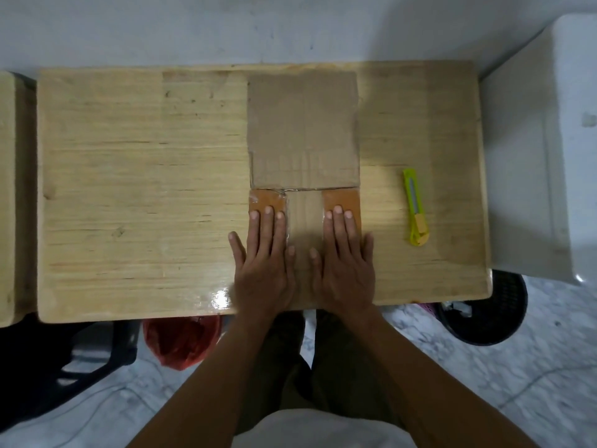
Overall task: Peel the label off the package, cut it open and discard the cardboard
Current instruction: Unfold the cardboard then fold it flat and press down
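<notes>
Both palms are pressing the flattened cardboard package against the wooden table: left hand and right hand are lying flat, fingers spread, grasping nothing. A green utility knife is lying just right.

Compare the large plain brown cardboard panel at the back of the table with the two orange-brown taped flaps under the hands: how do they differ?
The large plain brown cardboard panel is matte, dull brown and untouched; the two orange-brown taped flaps are glossy, brighter and pressed down, one by the left hand, one by the right hand. The panel is far larger than either flap. All lie flat on the wooden table.
</notes>
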Demonstrator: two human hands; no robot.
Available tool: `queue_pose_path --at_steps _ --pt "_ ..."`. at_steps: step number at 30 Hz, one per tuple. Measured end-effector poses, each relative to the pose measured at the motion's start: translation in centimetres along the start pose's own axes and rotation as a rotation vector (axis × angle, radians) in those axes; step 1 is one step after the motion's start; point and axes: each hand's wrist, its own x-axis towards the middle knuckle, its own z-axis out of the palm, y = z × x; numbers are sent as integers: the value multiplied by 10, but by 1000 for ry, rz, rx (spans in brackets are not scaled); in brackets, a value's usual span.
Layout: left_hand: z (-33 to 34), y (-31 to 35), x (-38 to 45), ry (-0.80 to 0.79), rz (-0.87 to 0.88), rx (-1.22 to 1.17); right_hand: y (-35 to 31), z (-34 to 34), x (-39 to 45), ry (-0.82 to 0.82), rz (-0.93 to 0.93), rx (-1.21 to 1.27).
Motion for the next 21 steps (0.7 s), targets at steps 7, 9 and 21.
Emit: queue_pose_path --at_steps 7,9,21 --pt "-15 1 1 -83 -5 -115 -4 -12 1 -13 31 124" --pt "-24 2 6 -118 -30 -209 -5 -20 6 51 32 201" --pt "-67 6 79 109 -344 -587 -5 -58 75 110 295 738"
